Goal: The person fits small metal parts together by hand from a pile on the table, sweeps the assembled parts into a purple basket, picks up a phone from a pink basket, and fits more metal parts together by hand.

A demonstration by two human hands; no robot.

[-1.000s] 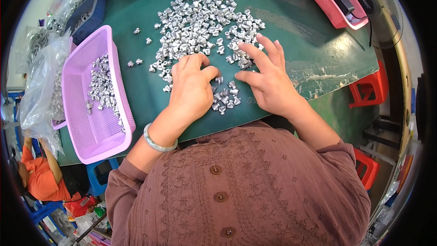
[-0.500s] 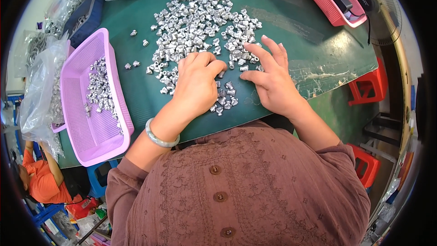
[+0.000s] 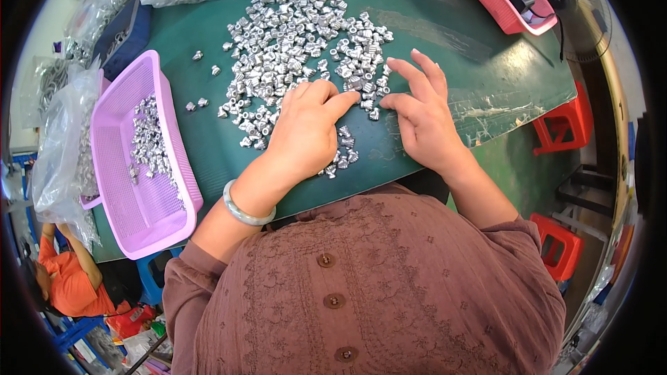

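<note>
A broad heap of small silver metal fittings (image 3: 285, 35) is spread over the green table. My left hand (image 3: 302, 128), with a pale bangle at the wrist, rests at the heap's near edge. Its fingers are curled and the thumb and forefinger reach toward the fittings; what they pinch, if anything, is hidden. My right hand (image 3: 427, 121) is just right of the heap with its fingers apart and nothing between them, the thumb beside a few outlying pieces. Between my hands and nearer to me sits a small cluster of fittings (image 3: 345, 149), partly covered by the left hand.
At the left edge stands a purple mesh basket (image 3: 132, 219) with more fittings inside. Clear plastic bags (image 3: 59, 139) of metal parts lie beyond it. A pink basket (image 3: 511, 21) with a black device is at the far right, near a fan. Red stools (image 3: 556, 246) stand beside the table.
My left hand has shifted right along the heap's near edge, covering part of the small cluster. My right hand has drawn slightly right, its fingers still apart.
</note>
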